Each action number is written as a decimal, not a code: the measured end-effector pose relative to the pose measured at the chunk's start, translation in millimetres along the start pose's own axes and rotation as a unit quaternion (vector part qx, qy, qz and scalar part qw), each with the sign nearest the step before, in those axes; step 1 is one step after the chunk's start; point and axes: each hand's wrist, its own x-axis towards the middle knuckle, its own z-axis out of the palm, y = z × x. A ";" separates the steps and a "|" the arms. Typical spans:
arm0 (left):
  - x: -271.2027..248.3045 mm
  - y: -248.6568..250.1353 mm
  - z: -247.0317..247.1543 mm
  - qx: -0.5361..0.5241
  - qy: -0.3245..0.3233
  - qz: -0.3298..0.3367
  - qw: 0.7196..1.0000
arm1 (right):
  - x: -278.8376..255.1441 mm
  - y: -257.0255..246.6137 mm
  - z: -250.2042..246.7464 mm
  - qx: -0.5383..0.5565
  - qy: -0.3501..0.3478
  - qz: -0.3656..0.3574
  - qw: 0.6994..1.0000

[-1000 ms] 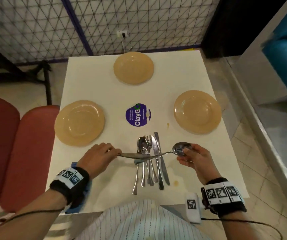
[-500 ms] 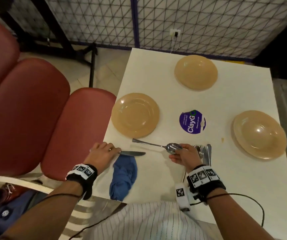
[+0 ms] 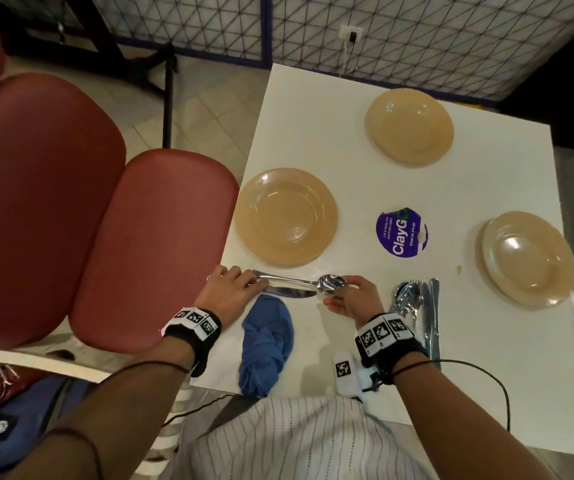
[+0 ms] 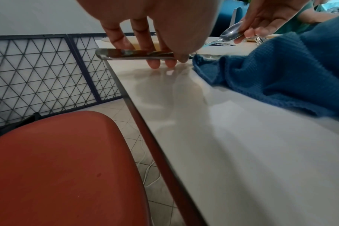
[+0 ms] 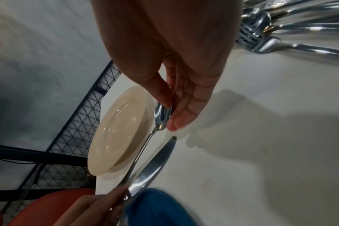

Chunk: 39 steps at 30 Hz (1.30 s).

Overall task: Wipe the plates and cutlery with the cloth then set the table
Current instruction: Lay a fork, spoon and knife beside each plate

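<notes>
The spoon (image 3: 299, 280) and knife (image 3: 287, 291) are lying side by side just below the nearest plate (image 3: 285, 216); the right hand (image 3: 353, 299) is pinching the spoon's bowl, the left hand (image 3: 230, 289) is gripping the knife's handle, with the blue cloth (image 3: 266, 344) sitting beside them on the table (image 3: 451, 375).

We cannot see the knife (image 3: 287, 292) handle under the left hand (image 3: 230, 289). Right of the blue cloth (image 3: 267, 344), the right wrist covers part of the cutlery pile (image 3: 417, 306); its pieces blur together.
</notes>
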 end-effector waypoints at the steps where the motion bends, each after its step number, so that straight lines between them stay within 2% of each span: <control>1: 1.4 -0.1 0.9 -0.004 0.004 -0.002 1.000 | 1.0 1.1 1.4 -0.001 0.003 0.000 1.000; 6: 3.2 4.5 3.7 -0.022 0.026 -0.010 0.999 | 3.9 3.7 4.0 -0.007 0.010 -0.003 1.000; 12: -2.6 11.4 5.8 -0.032 0.022 -0.009 0.999 | 7.1 6.3 7.3 -0.034 -0.003 0.000 0.999; 25: -16.1 25.8 10.6 -0.028 -0.015 -0.009 0.999 | 9.1 12.6 29.9 -0.048 -0.060 0.028 0.997; 39: -4.7 26.7 11.1 -0.046 0.006 -0.017 0.999 | 12.2 7.8 36.4 -0.071 -0.032 0.043 0.996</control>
